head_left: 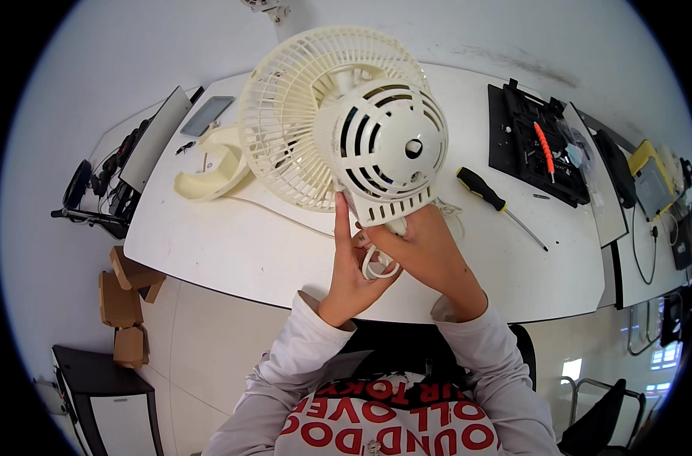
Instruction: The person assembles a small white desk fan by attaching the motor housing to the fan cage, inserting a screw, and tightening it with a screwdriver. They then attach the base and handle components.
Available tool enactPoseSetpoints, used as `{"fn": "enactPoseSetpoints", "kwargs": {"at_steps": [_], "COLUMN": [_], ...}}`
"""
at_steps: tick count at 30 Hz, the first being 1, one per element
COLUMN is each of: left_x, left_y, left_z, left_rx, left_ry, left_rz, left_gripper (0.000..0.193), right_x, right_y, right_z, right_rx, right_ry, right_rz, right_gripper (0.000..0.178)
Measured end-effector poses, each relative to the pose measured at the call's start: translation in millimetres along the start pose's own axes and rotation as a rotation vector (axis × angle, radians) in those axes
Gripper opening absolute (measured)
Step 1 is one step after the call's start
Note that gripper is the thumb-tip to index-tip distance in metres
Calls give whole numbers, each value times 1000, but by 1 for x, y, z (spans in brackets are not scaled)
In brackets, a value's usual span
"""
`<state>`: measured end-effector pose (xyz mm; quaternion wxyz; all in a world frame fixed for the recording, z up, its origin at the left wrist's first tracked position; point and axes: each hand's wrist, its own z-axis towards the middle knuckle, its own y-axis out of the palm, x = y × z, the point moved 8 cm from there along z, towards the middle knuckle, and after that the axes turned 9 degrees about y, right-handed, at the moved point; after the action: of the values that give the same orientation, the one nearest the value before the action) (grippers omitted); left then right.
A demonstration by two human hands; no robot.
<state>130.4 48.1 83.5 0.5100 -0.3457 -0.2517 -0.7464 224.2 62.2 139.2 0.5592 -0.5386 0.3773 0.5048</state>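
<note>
A cream electric fan (429, 133) is in both hands above the white table, the slotted back cover of its motor turned up toward me. Its round wire-like grille (281, 129) spreads out behind and to the left. My left hand (346, 277) grips the lower neck from the left, its index finger stretched up along the housing. From the right, my right hand (433, 251) closes round the underside of the neck, its fingertips partly hidden. A white power cord (371, 267) loops between the hands at the neck.
A curved cream fan part (201, 185) lies at the left of the table (239, 251), near a grey tray (207, 115). To the right are a black-and-yellow screwdriver (482, 188) and a black tool case (505, 140) with an orange flexible shaft (543, 148). Cardboard boxes (120, 300) stand on the floor.
</note>
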Motion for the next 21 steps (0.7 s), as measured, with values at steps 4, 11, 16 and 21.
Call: {"fn": "enactPoseSetpoints", "kwargs": {"at_steps": [4,11,16,21], "left_x": [1,-1,4,2], "left_y": [1,0,2,2], "left_z": [0,-5,-3,0], "left_rx": [-19,-57,-24,0], "left_ry": [48,65,134,-4], "left_rz": [10,68,-14,-25], "left_gripper": [117,117,121,120], "right_x": [1,-1,2,4], "right_y": [0,-1,-1,1], "right_z": [-1,-1,-1,0], "right_rx": [-16,13,4,-66], "right_ry": [15,-24,-4,71], "right_rz": [39,-29,-42,-105], "right_gripper": [24,24,24,29]}}
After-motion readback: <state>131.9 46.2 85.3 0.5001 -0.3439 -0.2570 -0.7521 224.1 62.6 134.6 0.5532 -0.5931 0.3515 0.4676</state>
